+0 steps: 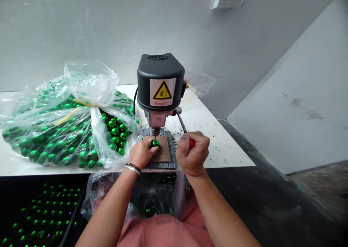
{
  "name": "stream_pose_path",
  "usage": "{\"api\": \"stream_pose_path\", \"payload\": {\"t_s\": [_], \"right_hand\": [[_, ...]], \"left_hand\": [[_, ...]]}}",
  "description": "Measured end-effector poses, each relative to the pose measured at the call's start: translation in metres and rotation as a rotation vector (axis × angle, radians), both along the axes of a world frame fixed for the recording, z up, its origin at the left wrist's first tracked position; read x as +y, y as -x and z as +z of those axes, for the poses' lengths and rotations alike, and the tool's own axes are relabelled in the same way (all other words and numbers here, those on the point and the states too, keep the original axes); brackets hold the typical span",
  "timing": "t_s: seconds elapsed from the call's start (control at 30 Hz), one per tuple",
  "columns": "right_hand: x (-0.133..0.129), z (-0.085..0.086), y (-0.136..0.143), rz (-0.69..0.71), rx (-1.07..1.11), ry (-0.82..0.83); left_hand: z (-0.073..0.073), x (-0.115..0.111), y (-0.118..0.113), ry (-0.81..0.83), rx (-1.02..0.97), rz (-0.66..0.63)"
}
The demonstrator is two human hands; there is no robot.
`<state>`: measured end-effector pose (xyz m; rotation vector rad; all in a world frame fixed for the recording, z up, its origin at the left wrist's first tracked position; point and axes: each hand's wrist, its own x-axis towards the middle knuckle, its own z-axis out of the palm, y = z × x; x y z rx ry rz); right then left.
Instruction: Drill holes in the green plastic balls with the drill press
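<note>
A black benchtop drill press (160,80) with a yellow warning label stands on the white table. Under its bit, a shiny green ball (154,143) rests on a brown board (164,153) over the grey metal base. My left hand (141,153) pinches that ball between thumb and fingers from the left. On the right, my right hand (192,153) is wrapped in a fist round the red-knobbed end of the press's feed lever (181,123).
A large tied clear bag of green balls (62,138) covers the left of the white table (212,131). Dark shavings lie right of the press. An open plastic bag (152,196) hangs below the table edge, beside a dark container of green balls (40,214).
</note>
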<state>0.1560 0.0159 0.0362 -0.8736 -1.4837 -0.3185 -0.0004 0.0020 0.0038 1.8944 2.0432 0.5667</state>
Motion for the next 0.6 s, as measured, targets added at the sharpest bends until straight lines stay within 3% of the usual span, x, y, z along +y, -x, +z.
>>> {"api": "stream_pose_path", "payload": {"t_s": [0.1,0.37,0.6], "right_hand": [[0.0,0.011,-0.002,-0.005,0.01,-0.005],[0.003,0.075,-0.004,-0.167,-0.087,0.031],[0.011,0.093,-0.004,-0.151,-0.073,0.146]], "left_hand": [[-0.003,0.001,0.002,-0.02,-0.042,-0.01],[0.004,-0.002,0.0,-0.036,-0.204,0.017],[0.013,-0.001,0.002,-0.031,-0.187,-0.025]]}}
